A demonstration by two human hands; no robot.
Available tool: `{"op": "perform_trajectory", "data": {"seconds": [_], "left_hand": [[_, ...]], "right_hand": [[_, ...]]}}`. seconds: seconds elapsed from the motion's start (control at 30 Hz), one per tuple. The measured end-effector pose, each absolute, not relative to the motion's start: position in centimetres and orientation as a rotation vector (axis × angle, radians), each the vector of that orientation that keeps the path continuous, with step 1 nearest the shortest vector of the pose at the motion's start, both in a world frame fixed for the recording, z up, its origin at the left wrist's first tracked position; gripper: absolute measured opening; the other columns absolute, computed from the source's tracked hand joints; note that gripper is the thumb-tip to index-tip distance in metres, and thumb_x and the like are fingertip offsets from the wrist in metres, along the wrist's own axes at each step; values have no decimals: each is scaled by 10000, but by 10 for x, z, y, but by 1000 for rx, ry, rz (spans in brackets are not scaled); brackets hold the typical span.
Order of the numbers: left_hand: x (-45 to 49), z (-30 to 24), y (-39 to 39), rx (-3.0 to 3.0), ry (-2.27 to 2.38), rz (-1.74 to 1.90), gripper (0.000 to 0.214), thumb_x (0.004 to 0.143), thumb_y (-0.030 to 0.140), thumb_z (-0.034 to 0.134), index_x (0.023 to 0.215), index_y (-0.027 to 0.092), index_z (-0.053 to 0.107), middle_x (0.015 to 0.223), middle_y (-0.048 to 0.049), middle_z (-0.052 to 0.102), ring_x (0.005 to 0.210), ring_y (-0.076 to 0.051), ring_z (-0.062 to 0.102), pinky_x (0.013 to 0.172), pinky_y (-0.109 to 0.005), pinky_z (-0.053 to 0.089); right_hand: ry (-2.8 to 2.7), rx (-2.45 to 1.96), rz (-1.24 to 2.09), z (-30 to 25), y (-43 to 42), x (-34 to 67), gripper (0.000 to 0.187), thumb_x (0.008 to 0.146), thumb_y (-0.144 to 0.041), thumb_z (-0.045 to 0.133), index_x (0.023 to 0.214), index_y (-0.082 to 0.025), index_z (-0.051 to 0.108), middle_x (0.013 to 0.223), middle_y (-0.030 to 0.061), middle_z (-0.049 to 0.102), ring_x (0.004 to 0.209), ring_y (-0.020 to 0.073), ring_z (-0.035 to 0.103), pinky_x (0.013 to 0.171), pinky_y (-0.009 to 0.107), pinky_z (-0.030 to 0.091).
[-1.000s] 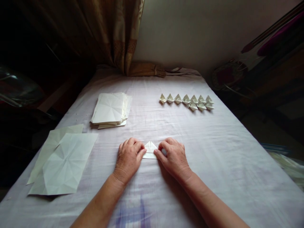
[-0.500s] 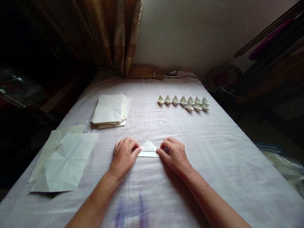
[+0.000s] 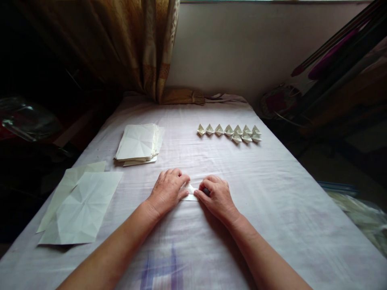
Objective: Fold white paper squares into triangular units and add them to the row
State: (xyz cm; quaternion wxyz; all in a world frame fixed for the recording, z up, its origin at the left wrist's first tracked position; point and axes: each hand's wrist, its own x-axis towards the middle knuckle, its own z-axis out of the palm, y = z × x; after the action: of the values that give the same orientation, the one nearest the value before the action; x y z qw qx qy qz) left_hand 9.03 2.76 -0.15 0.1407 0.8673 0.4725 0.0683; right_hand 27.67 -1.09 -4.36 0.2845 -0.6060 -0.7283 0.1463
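Observation:
A small folded white paper piece [image 3: 190,193] lies on the cloth-covered table [image 3: 272,193] between my hands. My left hand [image 3: 167,191] rests on its left side with fingers curled over it, covering most of the paper. My right hand [image 3: 216,197] pinches the right end with curled fingers, and a small dark thing [image 3: 206,191] shows under its fingers; I cannot make out what that is. Only a small triangle of the paper shows between the two hands.
A stack of creased white sheets [image 3: 139,143] sits at the back left. Two loose creased sheets [image 3: 78,207] lie at the near left edge. Several small folded paper boats [image 3: 231,132] stand in rows at the back right. A curtain [image 3: 142,48] hangs behind.
My hands have closed in toward each other, my left hand sliding over the folded paper so less of it shows. The view has tipped slightly upward.

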Motion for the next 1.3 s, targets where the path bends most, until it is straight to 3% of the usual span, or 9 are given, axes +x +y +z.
{"op": "perform_trajectory", "data": {"seconds": [0.3,0.53,0.7,0.83,1.03,1.17,1.3], "left_hand": [[100,8,46,2621,1170,76,141,727,220,675,865,218,644,910,-58,666,926,-253,602,850,-355,395],[103,12,46,2587,1150,94,68,752,212,627,696,233,658,718,-31,693,782,-219,643,780,-324,398],[96,14,44,2387,1305,298,116,807,259,567,731,224,647,721,-6,683,708,-185,610,683,-285,400],[99,4,38,1569,1243,719,233,750,422,643,736,201,570,665,32,613,621,-141,560,579,-235,390],[112,-12,21,1052,1038,961,430,630,490,787,784,181,530,738,26,630,673,-115,577,646,-224,432],[117,-20,14,1033,1047,993,406,655,465,774,811,187,522,748,29,622,682,-113,584,671,-232,449],[113,-27,14,1176,1134,987,389,684,402,746,953,197,555,829,0,666,744,-145,619,726,-274,478]], "right_hand": [[-1956,-1596,412,-43,-12,279,91,790,-256,691,729,-209,642,797,-5,631,812,165,573,783,306,335],[-1961,-1587,382,-45,-13,281,106,802,-288,676,880,-218,664,900,23,675,885,188,605,805,317,370],[-1874,-1550,445,-45,-12,281,200,791,-288,684,974,-215,654,945,41,706,887,198,633,831,343,411],[-1737,-1436,636,-39,-12,279,231,782,-291,666,994,-205,642,936,45,714,811,185,639,805,347,464],[-1554,-1209,990,-37,-16,269,275,809,-339,629,1053,-214,655,968,38,721,841,182,658,779,308,520],[-1444,-1226,1034,-41,-18,260,178,833,-336,585,902,-200,677,796,14,717,695,162,648,658,266,515],[-1561,-1390,751,-41,-19,261,147,829,-247,536,789,-205,671,706,0,694,639,147,622,625,246,479]]}}
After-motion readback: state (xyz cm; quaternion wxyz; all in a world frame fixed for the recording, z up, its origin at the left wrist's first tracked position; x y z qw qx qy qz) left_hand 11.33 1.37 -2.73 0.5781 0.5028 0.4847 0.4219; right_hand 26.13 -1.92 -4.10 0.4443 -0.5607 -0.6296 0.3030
